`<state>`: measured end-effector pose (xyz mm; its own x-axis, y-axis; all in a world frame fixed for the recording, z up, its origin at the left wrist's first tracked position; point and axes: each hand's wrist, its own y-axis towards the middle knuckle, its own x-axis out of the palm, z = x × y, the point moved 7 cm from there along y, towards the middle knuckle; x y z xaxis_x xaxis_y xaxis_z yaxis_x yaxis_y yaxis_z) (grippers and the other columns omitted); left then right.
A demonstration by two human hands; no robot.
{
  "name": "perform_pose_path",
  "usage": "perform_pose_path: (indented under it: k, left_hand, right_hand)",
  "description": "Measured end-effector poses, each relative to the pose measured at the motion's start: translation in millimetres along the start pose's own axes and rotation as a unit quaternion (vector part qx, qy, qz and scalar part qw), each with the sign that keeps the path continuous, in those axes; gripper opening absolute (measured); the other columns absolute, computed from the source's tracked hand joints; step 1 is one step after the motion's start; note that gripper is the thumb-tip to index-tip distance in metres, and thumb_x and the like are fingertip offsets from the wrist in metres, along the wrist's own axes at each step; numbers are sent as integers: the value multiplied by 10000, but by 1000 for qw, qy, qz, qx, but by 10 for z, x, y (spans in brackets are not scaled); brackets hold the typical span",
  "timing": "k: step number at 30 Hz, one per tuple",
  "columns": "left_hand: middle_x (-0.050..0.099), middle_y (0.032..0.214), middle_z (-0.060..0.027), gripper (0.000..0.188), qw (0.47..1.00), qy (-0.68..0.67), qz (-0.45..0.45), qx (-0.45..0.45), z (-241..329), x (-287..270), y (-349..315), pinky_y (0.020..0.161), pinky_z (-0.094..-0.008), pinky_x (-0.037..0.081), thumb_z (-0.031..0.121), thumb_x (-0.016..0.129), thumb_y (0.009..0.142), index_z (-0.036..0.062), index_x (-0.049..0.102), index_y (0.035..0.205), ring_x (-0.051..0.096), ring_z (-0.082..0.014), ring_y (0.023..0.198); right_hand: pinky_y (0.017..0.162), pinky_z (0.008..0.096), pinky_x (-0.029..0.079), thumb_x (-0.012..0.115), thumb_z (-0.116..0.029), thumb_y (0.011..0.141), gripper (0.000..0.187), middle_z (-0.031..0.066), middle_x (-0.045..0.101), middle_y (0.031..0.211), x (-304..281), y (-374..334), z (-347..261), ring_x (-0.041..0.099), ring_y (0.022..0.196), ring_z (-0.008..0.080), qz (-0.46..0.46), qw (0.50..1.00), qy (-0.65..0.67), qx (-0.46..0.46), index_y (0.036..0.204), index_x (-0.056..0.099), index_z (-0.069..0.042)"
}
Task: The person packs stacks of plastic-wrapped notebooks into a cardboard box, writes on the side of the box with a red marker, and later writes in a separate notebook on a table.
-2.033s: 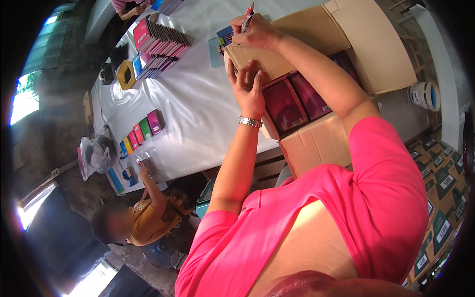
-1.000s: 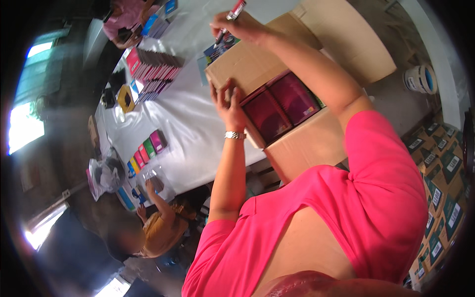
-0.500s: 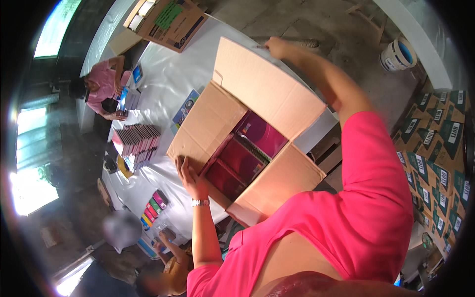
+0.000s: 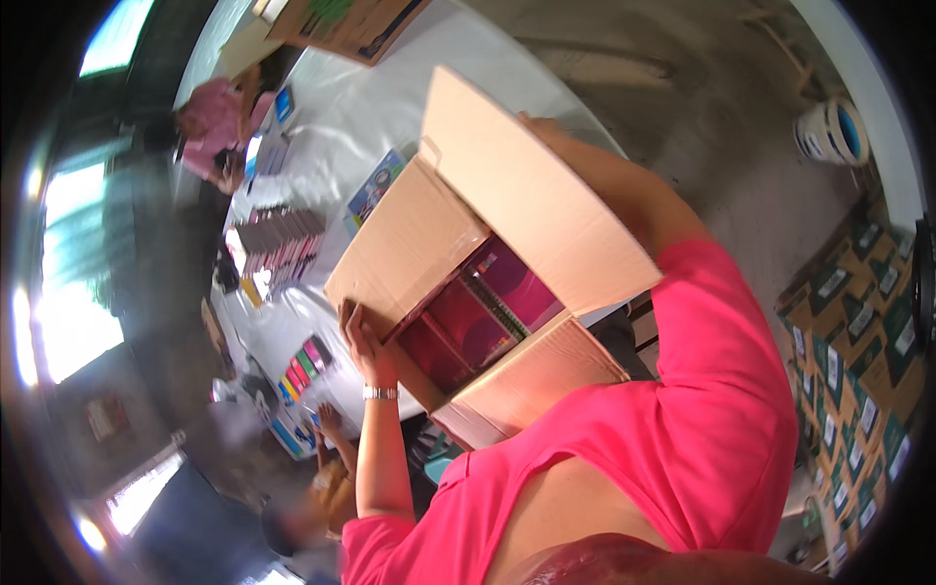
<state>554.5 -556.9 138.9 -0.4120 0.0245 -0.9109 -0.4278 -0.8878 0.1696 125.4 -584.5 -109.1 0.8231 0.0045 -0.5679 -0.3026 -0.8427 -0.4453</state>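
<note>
An open cardboard box [image 4: 380, 244] stands before me at the table's edge, its flaps raised or folded outward. Inside lie dark red and magenta spiral-bound notebooks [image 4: 468, 317]. My left hand [image 4: 366, 346] rests at the corner of the left flap, fingers stretched along the cardboard, a metal watch on that wrist. My right arm reaches forward past the tall far flap [image 4: 526, 185]. Only a bit of my right hand [image 4: 541, 127] shows above that flap's edge; its fingers are hidden.
Stacked notebooks [image 4: 278, 239] and small colourful packs [image 4: 304, 370] lie on the plastic-covered table [image 4: 390, 107]. Another carton [image 4: 361, 24] stands at the far end. Two people work along the left. A white bucket [image 4: 829, 134] and piled cartons [image 4: 848, 361] are on the right.
The view has shifted, and the far flap now stands more upright over my right forearm. My right hand, plainly visible before with something thin at its fingers, is now mostly hidden.
</note>
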Motion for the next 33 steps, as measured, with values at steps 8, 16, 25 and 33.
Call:
perform_pose_path:
  k: [8, 16, 25, 33]
  left_hand:
    - [221, 1480, -189, 472, 971, -202, 80, -96, -327, 24, -95, 1113, -395, 202, 165, 529, 900, 38, 384, 1331, 246, -309, 1366]
    - [308, 1432, -199, 581, 947, -288, 81, -118, -439, 187, -39, 1109, -360, 216, 161, 574, 874, -12, 315, 1364, 269, -315, 1351]
    - [272, 1440, -239, 720, 930, -326, 94, -138, -517, 235, -87, 1111, -361, 212, 254, 594, 871, -83, 219, 1385, 257, -346, 1349]
    - [284, 1432, -246, 722, 941, -301, 108, -112, -519, 235, -98, 1119, -380, 201, 218, 615, 839, -71, 238, 1382, 248, -362, 1349]
  right_hand:
    - [651, 395, 477, 601, -280, 853, 250, 143, 636, 763, -1826, -547, -1144, 621, 715, 256, 343, 864, 206, -305, 848, 580, -31]
    - [664, 377, 507, 607, -293, 863, 229, 105, 665, 814, -620, -2120, -3759, 652, 761, 250, 34, 866, -88, -490, 943, 561, -83]
    - [566, 420, 531, 515, -237, 868, 195, 160, 652, 763, 918, -2355, -4484, 669, 690, 304, 208, 789, -339, -468, 942, 535, -58]
    - [677, 440, 517, 507, -291, 884, 238, 136, 666, 808, 1265, -1968, -3962, 661, 770, 334, 142, 845, -355, -374, 966, 550, -72]
